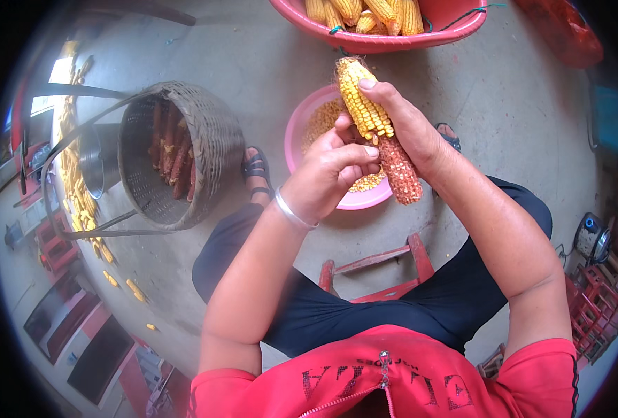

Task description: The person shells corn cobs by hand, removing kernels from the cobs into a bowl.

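Observation:
A partly shelled ear of corn [364, 102] is gripped by my right hand [405, 117], the thumb lying on its yellow kernels. Its lower part is a bare reddish cob [400, 170]. My left hand [335, 162], with a silver bangle at the wrist, has its fingers against the ear where kernels meet bare cob; whether it grips the ear I cannot tell. Below both hands a pink basin [294, 130] holds loose corn kernels [322, 121]. Past it stands a larger red-pink tub [377, 44] with whole ears of corn [387, 15].
A woven basket [215, 151] with bare cobs [173, 151] lies at the left, its handle reaching outward. More ears [81, 193] are spread along the floor beyond it. A red wooden frame [374, 261] stands between my legs. Red stools [594, 308] are at the right.

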`<state>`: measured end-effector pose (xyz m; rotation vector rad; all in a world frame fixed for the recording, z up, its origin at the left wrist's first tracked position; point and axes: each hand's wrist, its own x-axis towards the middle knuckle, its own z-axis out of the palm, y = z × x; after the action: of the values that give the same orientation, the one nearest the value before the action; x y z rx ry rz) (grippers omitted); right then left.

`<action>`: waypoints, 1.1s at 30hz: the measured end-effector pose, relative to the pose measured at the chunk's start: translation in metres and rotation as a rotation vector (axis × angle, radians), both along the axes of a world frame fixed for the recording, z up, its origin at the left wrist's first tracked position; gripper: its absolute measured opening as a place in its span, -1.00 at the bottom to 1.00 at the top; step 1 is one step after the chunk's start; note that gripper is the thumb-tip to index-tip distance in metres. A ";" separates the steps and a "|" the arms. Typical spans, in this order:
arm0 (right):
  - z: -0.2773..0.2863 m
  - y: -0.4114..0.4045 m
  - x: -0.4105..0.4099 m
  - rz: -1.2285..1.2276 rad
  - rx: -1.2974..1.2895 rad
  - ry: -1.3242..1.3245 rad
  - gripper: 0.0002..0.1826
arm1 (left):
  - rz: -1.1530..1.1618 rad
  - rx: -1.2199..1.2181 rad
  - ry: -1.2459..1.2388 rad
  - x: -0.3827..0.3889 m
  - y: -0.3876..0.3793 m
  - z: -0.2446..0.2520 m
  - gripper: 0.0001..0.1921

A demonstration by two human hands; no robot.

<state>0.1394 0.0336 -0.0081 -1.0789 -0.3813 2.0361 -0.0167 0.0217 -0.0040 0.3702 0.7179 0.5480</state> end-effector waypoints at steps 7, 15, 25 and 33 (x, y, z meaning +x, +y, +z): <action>0.001 0.000 0.002 0.039 -0.033 0.081 -0.46 | -0.020 0.123 0.063 0.002 -0.001 0.001 -0.67; 0.004 0.000 0.004 0.023 0.073 0.087 -0.50 | -0.040 0.049 0.030 -0.004 0.003 0.010 -0.65; 0.000 0.000 0.006 0.011 0.076 -0.027 -0.48 | -0.008 0.162 0.145 0.009 0.001 0.001 -0.73; -0.002 -0.001 0.008 0.003 0.115 -0.088 -0.49 | -0.017 0.046 0.026 0.005 0.002 0.003 -0.67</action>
<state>0.1474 0.0324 -0.0098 -1.1003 -0.5389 1.9485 -0.0117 0.0238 -0.0014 0.4263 0.7276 0.5452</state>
